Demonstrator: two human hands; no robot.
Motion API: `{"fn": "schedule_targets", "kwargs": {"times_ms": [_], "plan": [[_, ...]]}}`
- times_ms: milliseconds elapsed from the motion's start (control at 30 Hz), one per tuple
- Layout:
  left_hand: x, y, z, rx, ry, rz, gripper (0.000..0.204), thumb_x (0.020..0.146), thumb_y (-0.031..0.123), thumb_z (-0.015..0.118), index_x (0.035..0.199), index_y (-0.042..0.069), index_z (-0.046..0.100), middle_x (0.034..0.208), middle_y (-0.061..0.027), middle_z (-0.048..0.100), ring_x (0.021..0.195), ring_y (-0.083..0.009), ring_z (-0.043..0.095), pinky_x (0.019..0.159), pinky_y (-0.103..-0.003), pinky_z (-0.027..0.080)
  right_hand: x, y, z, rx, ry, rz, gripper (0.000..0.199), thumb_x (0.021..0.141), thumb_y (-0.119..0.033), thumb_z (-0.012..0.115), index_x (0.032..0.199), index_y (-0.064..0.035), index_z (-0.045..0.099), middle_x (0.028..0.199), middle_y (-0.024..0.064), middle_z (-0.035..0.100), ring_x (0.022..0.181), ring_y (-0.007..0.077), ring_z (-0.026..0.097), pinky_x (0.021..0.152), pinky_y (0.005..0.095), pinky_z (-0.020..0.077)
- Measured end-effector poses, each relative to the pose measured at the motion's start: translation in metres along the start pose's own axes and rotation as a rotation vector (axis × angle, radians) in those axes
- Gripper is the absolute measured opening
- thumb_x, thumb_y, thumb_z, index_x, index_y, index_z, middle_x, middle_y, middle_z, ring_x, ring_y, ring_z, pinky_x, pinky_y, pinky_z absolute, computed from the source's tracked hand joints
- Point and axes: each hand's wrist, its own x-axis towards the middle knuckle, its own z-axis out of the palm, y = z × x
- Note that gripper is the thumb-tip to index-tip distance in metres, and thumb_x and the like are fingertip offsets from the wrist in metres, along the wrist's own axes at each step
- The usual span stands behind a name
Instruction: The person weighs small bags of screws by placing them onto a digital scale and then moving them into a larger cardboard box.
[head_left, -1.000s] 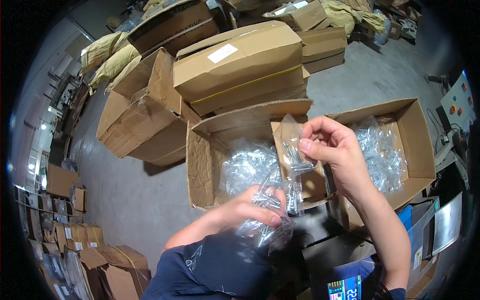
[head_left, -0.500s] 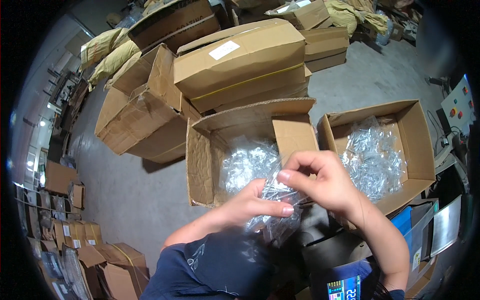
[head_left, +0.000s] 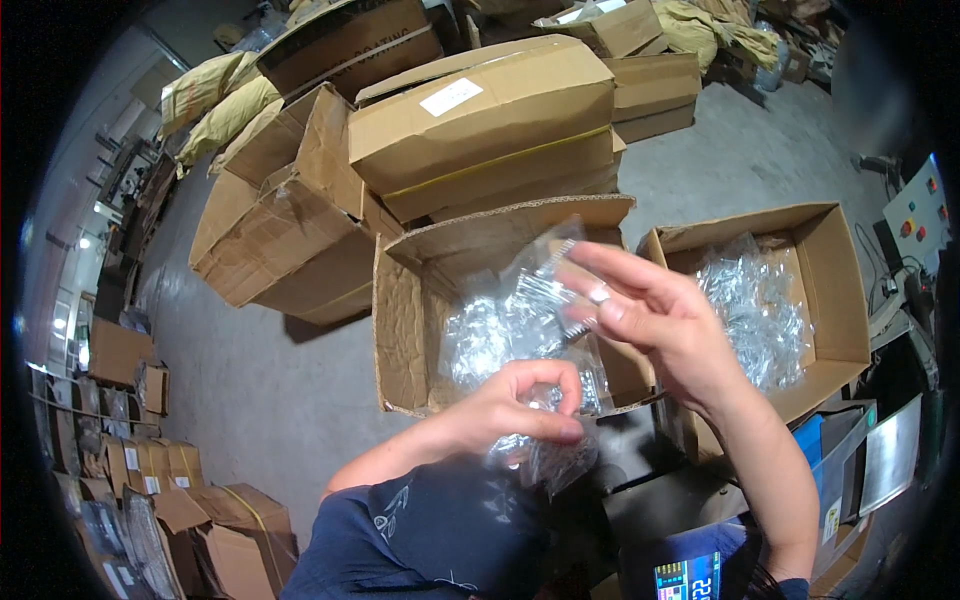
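My left hand (head_left: 515,405) pinches a bunch of small clear plastic bags (head_left: 545,450) that hang below its fingers. My right hand (head_left: 650,315) is raised just above it, fingers holding one clear bag (head_left: 535,290) with small metal parts inside. Both hands are over an open cardboard box (head_left: 400,330) that holds more clear bags. A second open box (head_left: 830,290) of clear bags sits to the right of my right hand.
Sealed and open cardboard boxes (head_left: 480,120) are stacked behind on the grey concrete floor (head_left: 260,400). Yellow sacks (head_left: 210,95) lie at the back left. A dark machine with a small lit screen (head_left: 690,575) is below my hands. A control panel with buttons (head_left: 915,215) is at the right.
My right hand came down to the bunch in my left hand, then rose again with one clear bag. My left hand stayed in place holding the bunch.
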Motion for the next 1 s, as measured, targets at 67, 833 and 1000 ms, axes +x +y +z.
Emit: {"fn": "schedule_targets", "kwargs": {"times_ms": [67,833,1000], "plan": [[-0.005,0.006,-0.003,-0.145,0.084,-0.058,0.02,0.076,0.005,0.072,0.079,0.009,0.053,0.08,-0.0034,0.06,0.071,-0.0101,0.055,0.062,-0.024,0.041,-0.001,-0.005,-0.001,-0.111,-0.158,0.04,0.086,0.081,-0.005,0.071,0.153,-0.0019,0.023,0.157,0.0109,0.023,0.144,0.0231,0.026,0.12,0.0382,0.0173],[-0.002,-0.013,-0.02,0.228,-0.059,0.344,0.024,0.077,0.003,0.073,0.101,0.002,0.072,0.091,-0.0028,0.064,0.083,-0.0106,0.054,0.079,-0.026,0.043,0.006,-0.01,-0.022,-0.197,0.117,-0.044,0.014,0.094,-0.015,0.062,0.097,-0.0016,0.061,0.088,0.0045,0.067,0.076,0.0103,0.062,0.071,0.0257,0.0517],[-0.003,-0.009,-0.02,0.268,-0.054,0.307,0.023,0.077,0.006,0.073,0.1,0.002,0.072,0.088,-0.0026,0.063,0.082,-0.0109,0.055,0.078,-0.025,0.043,0.003,-0.008,-0.022,-0.223,0.056,-0.088,0.023,0.093,-0.016,0.064,0.109,-0.0003,0.063,0.109,0.0106,0.068,0.1,0.0155,0.063,0.085,0.0295,0.0513]]}}
